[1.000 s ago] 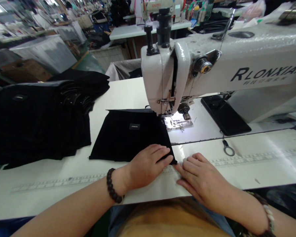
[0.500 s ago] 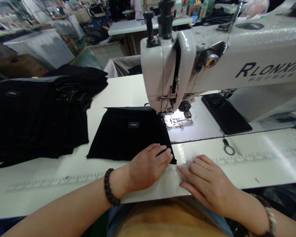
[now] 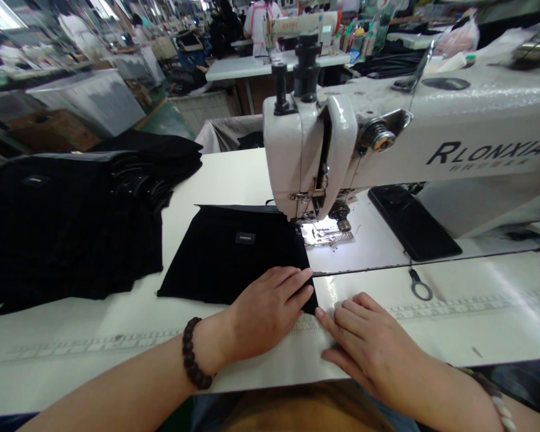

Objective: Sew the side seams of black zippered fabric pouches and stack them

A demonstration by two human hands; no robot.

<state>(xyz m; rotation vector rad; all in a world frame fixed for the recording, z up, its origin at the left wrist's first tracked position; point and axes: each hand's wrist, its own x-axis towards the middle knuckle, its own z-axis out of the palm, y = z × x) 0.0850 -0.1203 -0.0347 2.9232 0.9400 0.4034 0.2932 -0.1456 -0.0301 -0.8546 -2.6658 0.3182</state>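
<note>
A person's bare hands work at a sewing machine (image 3: 306, 156) on a pale table (image 3: 234, 174), seen from above. A black cloth (image 3: 225, 270) with a small label (image 3: 245, 238) lies flat in the middle of the table, its far right part beneath the machine's head, beside the lit metal plate (image 3: 328, 234). The left hand (image 3: 267, 312) rests palm down over the cloth's near right edge, fingers nearly straight and close together, laid on the fabric rather than gripping it. The right hand (image 3: 373, 345) lies on the table, its index fingertip at the cloth's near right corner; whether it touches is hard to tell. Its thumb is spread from the index finger, the other fingers are loosely bent, and nothing shows in its grasp. A dark beaded bracelet (image 3: 192, 354) circles the left wrist. To the left sits a thick stack (image 3: 72, 234) of black pieces. To the right, a phone (image 3: 416, 225) with a ring tag (image 3: 421, 291) lies beneath the machine's arm. A printed ruler (image 3: 94, 345) runs along the table's near side. Behind, a person (image 3: 261, 24) in white stands near another machine (image 3: 297, 27).
</note>
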